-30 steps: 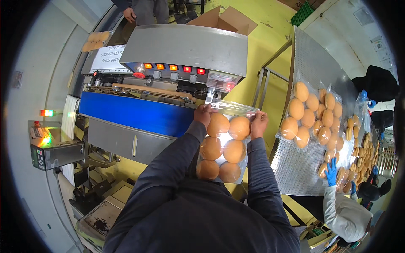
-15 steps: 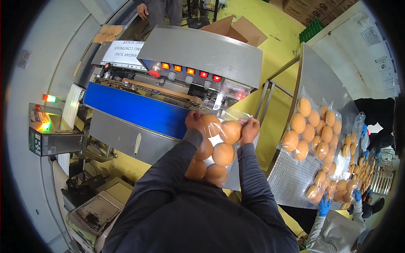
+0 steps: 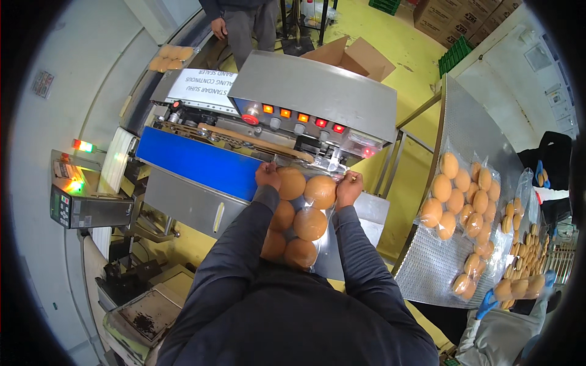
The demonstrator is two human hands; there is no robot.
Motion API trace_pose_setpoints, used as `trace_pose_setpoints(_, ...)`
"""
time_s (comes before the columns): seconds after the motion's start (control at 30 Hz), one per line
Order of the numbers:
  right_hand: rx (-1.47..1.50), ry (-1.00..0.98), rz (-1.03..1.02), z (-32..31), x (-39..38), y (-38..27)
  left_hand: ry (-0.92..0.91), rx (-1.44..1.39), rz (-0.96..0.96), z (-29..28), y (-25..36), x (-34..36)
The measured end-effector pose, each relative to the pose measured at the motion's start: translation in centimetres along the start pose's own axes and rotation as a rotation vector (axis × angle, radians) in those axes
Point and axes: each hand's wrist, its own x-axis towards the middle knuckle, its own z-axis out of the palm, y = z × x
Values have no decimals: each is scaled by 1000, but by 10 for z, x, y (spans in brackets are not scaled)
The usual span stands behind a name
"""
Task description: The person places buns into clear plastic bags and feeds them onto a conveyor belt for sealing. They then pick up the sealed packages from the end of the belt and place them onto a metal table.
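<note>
My left hand (image 3: pixel 268 175) pinches the top left corner of a clear plastic bag of several round golden-brown buns (image 3: pixel 310 223). My right hand (image 3: pixel 348 188) is closed on the bag's top right corner. The bag's open edge is held along the slot of a band sealing machine (image 3: pixel 311 85), beside its wooden-coloured guide bar and below a row of lit buttons. The machine's blue conveyor belt (image 3: pixel 195 160) runs leftward from my left hand.
A steel table (image 3: pixel 458 116) on the right bears bagged buns, with gloved co-workers (image 3: pixel 488 332) beside it. Another person (image 3: pixel 241 21) stands behind the machine near an open carton (image 3: pixel 363 58). A small machine (image 3: pixel 82 201) stands left.
Both my hands have moved left with the bag, its top now nearer the sealer's slot. The gloved co-workers' hands have shifted and now lift buns at the table's near edge.
</note>
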Motion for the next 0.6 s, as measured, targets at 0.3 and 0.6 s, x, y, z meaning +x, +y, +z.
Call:
trace_pose_setpoints(0.3, 281, -355, 312, 6, -112, -109, -371, -157, 38, -96, -37, 20)
trace_pose_setpoints(0.6, 24, -407, 430, 24, -235, -96, -791, -355, -176, -184, -63, 33)
